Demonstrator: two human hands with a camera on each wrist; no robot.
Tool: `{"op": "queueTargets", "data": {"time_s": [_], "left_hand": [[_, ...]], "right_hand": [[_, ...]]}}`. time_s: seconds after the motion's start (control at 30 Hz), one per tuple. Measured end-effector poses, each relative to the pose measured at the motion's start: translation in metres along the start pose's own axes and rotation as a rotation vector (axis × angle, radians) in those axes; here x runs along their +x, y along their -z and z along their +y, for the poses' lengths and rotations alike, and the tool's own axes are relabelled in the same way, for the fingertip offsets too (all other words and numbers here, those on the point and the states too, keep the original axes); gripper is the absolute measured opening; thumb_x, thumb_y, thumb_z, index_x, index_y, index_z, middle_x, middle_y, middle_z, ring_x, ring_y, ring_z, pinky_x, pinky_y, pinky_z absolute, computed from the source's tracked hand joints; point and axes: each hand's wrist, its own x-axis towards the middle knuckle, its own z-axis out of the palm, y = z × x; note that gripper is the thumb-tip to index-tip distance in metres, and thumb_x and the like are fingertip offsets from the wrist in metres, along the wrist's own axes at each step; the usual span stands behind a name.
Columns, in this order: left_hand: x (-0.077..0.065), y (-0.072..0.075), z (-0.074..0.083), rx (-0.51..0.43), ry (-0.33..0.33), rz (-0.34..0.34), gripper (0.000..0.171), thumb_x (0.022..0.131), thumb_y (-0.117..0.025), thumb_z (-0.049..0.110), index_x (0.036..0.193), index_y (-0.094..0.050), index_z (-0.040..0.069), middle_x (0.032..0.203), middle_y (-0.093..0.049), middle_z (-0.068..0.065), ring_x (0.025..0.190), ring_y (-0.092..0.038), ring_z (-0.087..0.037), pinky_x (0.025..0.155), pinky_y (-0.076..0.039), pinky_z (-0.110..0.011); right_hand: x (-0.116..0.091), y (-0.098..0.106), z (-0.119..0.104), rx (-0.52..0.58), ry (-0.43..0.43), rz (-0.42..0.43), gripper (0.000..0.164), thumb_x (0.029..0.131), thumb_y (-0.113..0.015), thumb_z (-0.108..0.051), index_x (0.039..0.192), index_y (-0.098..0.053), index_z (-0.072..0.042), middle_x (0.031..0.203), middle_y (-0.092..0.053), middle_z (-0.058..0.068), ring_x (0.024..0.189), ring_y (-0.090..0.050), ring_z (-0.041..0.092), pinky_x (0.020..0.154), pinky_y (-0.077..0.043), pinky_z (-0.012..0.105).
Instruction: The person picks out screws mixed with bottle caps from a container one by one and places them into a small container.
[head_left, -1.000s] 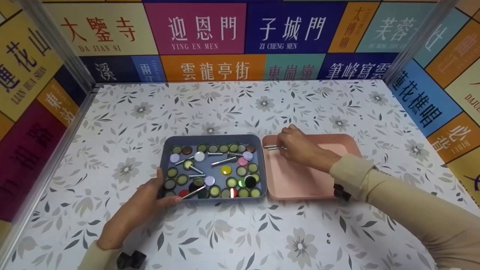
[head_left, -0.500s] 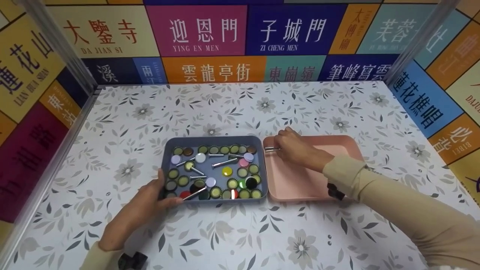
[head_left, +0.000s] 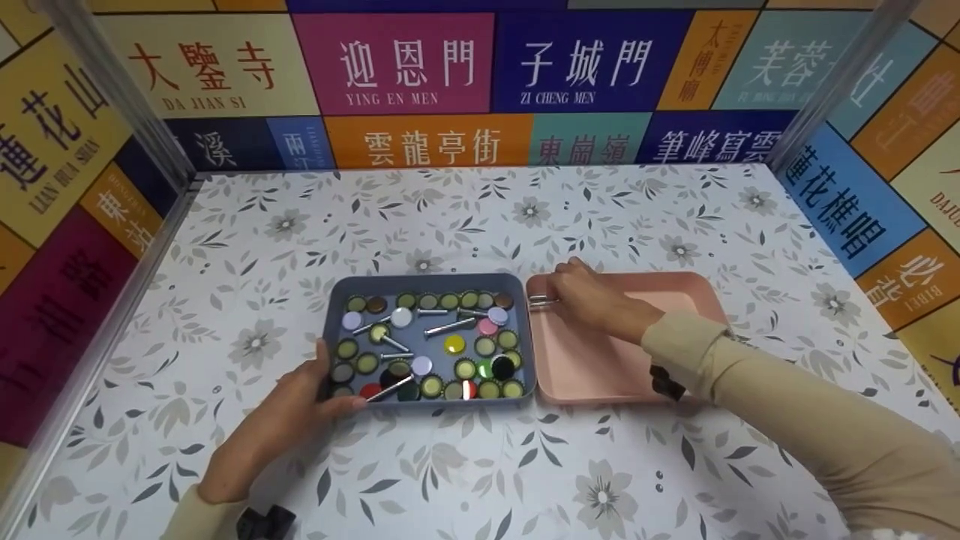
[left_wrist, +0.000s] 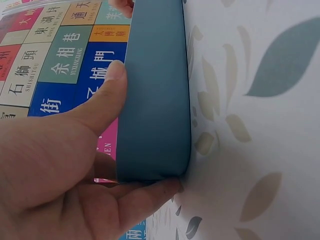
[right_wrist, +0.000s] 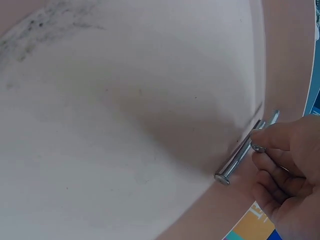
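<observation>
My left hand grips the near left corner of a blue-grey tray, thumb along its near side and fingers round the left end. That tray holds many bottle caps in mixed colours, mostly upside down, and several silver bolts. My right hand reaches into the far left corner of a pink tray. In the right wrist view, its thumb and finger pinch a bolt by the head end. A second bolt lies beside it along the tray's edge.
Both trays stand side by side, long edges close together, on a floral-patterned tablecloth. Panels with Chinese lettering enclose the back and both sides. Dark smudges mark the pink tray's floor.
My right hand has shifted slightly left and down into the corner of the pink tray with the bolt. The left hand keeps its place on the blue-grey tray.
</observation>
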Motion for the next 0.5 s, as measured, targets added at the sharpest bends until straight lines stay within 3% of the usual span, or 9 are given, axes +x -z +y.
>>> {"op": "queueTargets", "data": {"time_s": [0.17,0.23,0.37,0.5], "left_hand": [[0.0002,-0.0006,-0.0005,-0.002,-0.006,0.004,0.109,0.090,-0.074,0.035,0.153,0.001,-0.013,0.144,-0.044,-0.041,0.136,-0.045,-0.050,0.119,-0.029,-0.061],[0.0004,-0.0008,-0.0005,-0.001,-0.010,0.009,0.109,0.090,-0.074,0.036,0.153,0.000,-0.014,0.145,-0.042,-0.041,0.137,-0.044,-0.050,0.119,-0.029,-0.061],[0.0002,-0.0009,-0.0009,0.004,-0.019,0.015,0.108,0.090,-0.073,0.036,0.153,0.000,-0.014,0.146,-0.041,-0.041,0.137,-0.044,-0.050,0.119,-0.030,-0.061],[0.0000,-0.0008,-0.0014,0.003,-0.010,0.009,0.109,0.091,-0.073,0.038,0.153,0.000,-0.013,0.146,-0.041,-0.041,0.138,-0.043,-0.049,0.119,-0.029,-0.061]], "right_hand": [[0.0004,-0.0027,0.0002,0.016,0.023,0.004,0.006,0.090,-0.073,-0.013,0.094,-0.075,-0.009,0.070,-0.064,0.009,0.075,-0.048,0.025,0.073,-0.039,0.037],[0.0007,-0.0041,0.0011,0.007,0.039,0.009,0.004,0.090,-0.070,-0.006,0.088,-0.074,-0.006,0.069,-0.065,0.009,0.073,-0.050,0.026,0.074,-0.040,0.038],[-0.0008,-0.0053,0.0019,0.022,0.017,0.004,0.019,0.085,-0.059,0.009,0.079,-0.072,-0.004,0.071,-0.064,0.011,0.077,-0.052,0.027,0.077,-0.042,0.040],[-0.0018,-0.0060,0.0022,0.047,0.001,0.011,0.028,0.080,-0.053,0.013,0.079,-0.073,-0.006,0.071,-0.064,0.011,0.080,-0.052,0.027,0.076,-0.042,0.038]]}}
